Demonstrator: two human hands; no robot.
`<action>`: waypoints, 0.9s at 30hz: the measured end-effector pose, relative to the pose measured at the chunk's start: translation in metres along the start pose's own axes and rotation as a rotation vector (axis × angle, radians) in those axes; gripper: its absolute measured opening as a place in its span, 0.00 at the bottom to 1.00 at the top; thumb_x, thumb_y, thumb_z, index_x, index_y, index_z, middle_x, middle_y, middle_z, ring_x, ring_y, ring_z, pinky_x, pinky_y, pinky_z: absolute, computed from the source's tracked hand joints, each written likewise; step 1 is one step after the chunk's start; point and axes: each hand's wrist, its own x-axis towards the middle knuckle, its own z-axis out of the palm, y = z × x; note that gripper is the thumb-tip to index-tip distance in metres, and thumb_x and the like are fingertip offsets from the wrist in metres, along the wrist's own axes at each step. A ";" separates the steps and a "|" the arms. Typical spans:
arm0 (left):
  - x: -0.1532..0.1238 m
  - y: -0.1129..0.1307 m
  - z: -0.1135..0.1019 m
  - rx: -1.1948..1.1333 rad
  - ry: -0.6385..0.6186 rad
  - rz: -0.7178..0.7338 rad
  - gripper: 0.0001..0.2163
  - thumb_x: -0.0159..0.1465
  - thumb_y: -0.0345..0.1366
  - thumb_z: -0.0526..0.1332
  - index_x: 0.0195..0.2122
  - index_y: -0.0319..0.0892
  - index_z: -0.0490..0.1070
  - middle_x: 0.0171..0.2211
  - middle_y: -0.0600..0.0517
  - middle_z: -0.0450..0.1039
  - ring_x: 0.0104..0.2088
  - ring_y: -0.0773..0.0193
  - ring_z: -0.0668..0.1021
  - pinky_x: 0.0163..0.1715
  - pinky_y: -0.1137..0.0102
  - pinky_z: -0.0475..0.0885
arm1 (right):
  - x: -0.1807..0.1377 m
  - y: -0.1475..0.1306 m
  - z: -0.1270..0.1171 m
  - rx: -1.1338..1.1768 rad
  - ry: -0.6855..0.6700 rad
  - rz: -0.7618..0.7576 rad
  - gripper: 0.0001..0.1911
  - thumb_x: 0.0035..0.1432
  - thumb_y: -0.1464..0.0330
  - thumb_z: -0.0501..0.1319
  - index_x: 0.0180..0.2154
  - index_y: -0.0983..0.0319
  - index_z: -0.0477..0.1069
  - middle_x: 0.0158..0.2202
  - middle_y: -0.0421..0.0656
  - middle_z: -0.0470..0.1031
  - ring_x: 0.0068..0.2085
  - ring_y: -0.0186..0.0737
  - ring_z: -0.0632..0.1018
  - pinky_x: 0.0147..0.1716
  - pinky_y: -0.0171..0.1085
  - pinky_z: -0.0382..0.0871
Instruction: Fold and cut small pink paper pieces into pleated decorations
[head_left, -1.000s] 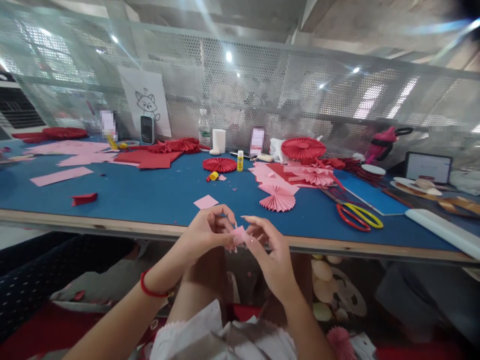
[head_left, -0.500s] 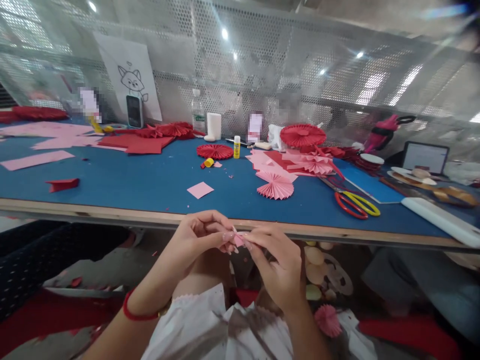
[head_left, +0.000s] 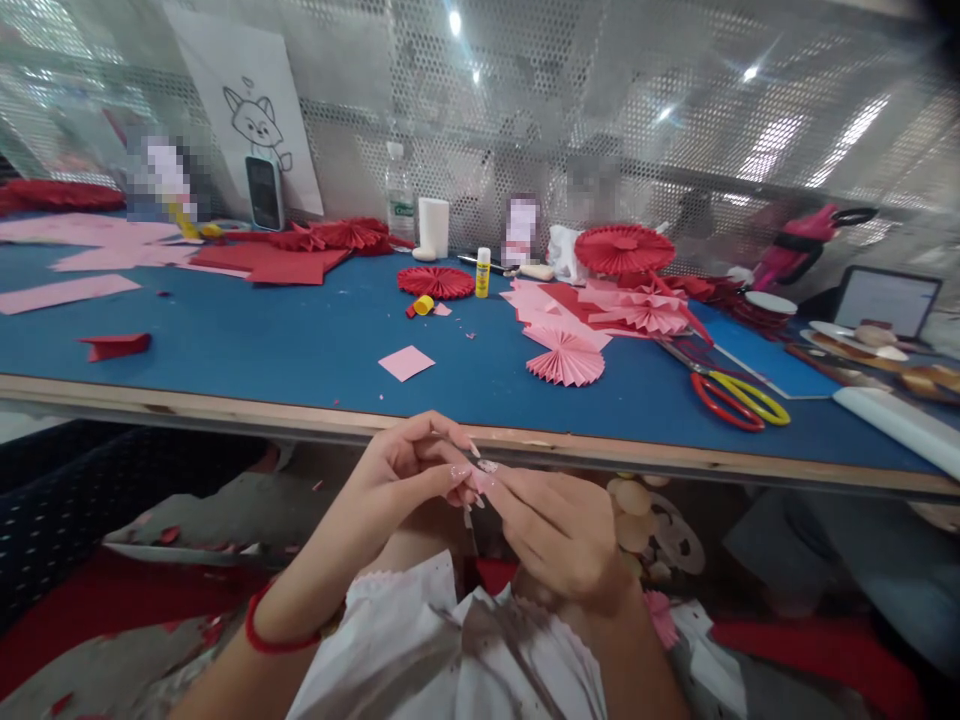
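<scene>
Hands: left hand (head_left: 401, 470) and right hand (head_left: 559, 535), lower centre, fingers clamped together on small pink paper piece (head_left: 480, 480)
Risk: a loosened pinch drops it past the wooden table edge (head_left: 225, 411)

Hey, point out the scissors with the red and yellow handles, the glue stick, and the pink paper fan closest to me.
Scissors (head_left: 711, 413), head view, on the red handle loop.
Glue stick (head_left: 483, 273), head view, on the middle of its tube.
Pink paper fan (head_left: 565, 361), head view, on its pleats.

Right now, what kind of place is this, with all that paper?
It looks like a paper-craft workshop. A long blue-topped table holds a pleated pink paper fan, a round red pleated paper rosette, and scissors with red and yellow handles.
</scene>
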 end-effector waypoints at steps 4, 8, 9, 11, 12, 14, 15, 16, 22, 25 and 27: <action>0.000 -0.005 0.002 -0.039 0.009 -0.009 0.07 0.62 0.35 0.70 0.36 0.41 0.73 0.25 0.54 0.78 0.25 0.70 0.79 0.29 0.78 0.75 | -0.001 0.000 0.003 -0.055 0.007 -0.068 0.13 0.65 0.76 0.60 0.49 0.72 0.77 0.46 0.53 0.84 0.48 0.45 0.84 0.48 0.40 0.81; 0.000 -0.010 0.003 -0.063 0.018 0.006 0.09 0.63 0.36 0.70 0.37 0.42 0.71 0.23 0.57 0.76 0.23 0.71 0.78 0.26 0.79 0.74 | -0.001 -0.004 0.009 0.022 0.038 -0.051 0.14 0.63 0.78 0.59 0.49 0.71 0.76 0.43 0.53 0.84 0.48 0.45 0.83 0.49 0.40 0.81; -0.001 -0.010 0.004 -0.061 0.027 0.018 0.09 0.63 0.36 0.70 0.38 0.43 0.71 0.22 0.58 0.76 0.22 0.71 0.78 0.26 0.79 0.74 | -0.001 -0.007 0.010 0.073 0.072 -0.008 0.16 0.62 0.80 0.58 0.51 0.70 0.75 0.44 0.52 0.84 0.48 0.44 0.83 0.49 0.40 0.80; -0.003 -0.008 0.006 -0.020 0.072 0.061 0.09 0.64 0.36 0.69 0.40 0.44 0.70 0.22 0.59 0.76 0.23 0.70 0.78 0.26 0.79 0.74 | 0.000 -0.013 0.012 0.210 0.176 0.180 0.20 0.61 0.81 0.56 0.52 0.66 0.74 0.45 0.49 0.83 0.48 0.41 0.83 0.50 0.38 0.79; -0.005 -0.007 0.008 0.027 0.107 0.097 0.08 0.65 0.35 0.69 0.41 0.45 0.70 0.22 0.59 0.77 0.23 0.71 0.79 0.27 0.80 0.74 | 0.002 -0.016 0.014 0.293 0.223 0.321 0.19 0.62 0.80 0.55 0.52 0.64 0.73 0.44 0.47 0.83 0.46 0.39 0.83 0.48 0.36 0.79; -0.010 -0.005 0.011 0.162 0.185 0.200 0.07 0.66 0.34 0.67 0.41 0.46 0.70 0.25 0.59 0.79 0.25 0.72 0.80 0.28 0.82 0.74 | 0.007 -0.023 0.015 0.460 0.241 0.616 0.12 0.67 0.75 0.55 0.48 0.60 0.72 0.39 0.42 0.81 0.40 0.35 0.82 0.41 0.32 0.77; -0.013 -0.005 0.013 0.238 0.213 0.258 0.06 0.66 0.33 0.66 0.41 0.47 0.70 0.27 0.59 0.80 0.26 0.72 0.81 0.29 0.83 0.74 | 0.010 -0.025 0.016 0.539 0.196 0.728 0.08 0.69 0.72 0.55 0.44 0.59 0.72 0.35 0.40 0.79 0.36 0.33 0.80 0.37 0.31 0.75; -0.016 -0.006 0.014 0.313 0.232 0.318 0.06 0.67 0.32 0.65 0.42 0.48 0.70 0.29 0.59 0.81 0.28 0.72 0.82 0.29 0.83 0.74 | 0.013 -0.027 0.017 0.605 0.140 0.801 0.07 0.71 0.69 0.54 0.40 0.59 0.70 0.32 0.38 0.76 0.32 0.31 0.78 0.33 0.30 0.71; -0.024 -0.013 0.011 0.780 0.269 0.555 0.09 0.66 0.26 0.62 0.41 0.49 0.71 0.30 0.58 0.78 0.27 0.68 0.81 0.28 0.78 0.73 | 0.027 -0.032 0.022 0.633 -0.064 0.836 0.12 0.73 0.66 0.50 0.35 0.60 0.64 0.28 0.37 0.72 0.28 0.30 0.72 0.28 0.30 0.61; -0.024 -0.015 0.008 0.725 0.233 0.513 0.09 0.67 0.27 0.62 0.42 0.51 0.70 0.29 0.59 0.77 0.25 0.68 0.79 0.27 0.78 0.73 | 0.025 -0.034 0.029 0.654 -0.005 0.829 0.12 0.72 0.65 0.50 0.34 0.60 0.64 0.25 0.36 0.70 0.25 0.30 0.70 0.26 0.29 0.59; -0.026 -0.019 0.009 0.635 0.275 0.494 0.08 0.67 0.29 0.63 0.41 0.52 0.71 0.29 0.58 0.76 0.26 0.66 0.79 0.28 0.77 0.74 | 0.022 -0.035 0.035 0.738 0.083 0.870 0.13 0.72 0.64 0.51 0.33 0.60 0.64 0.23 0.34 0.68 0.23 0.29 0.68 0.23 0.28 0.59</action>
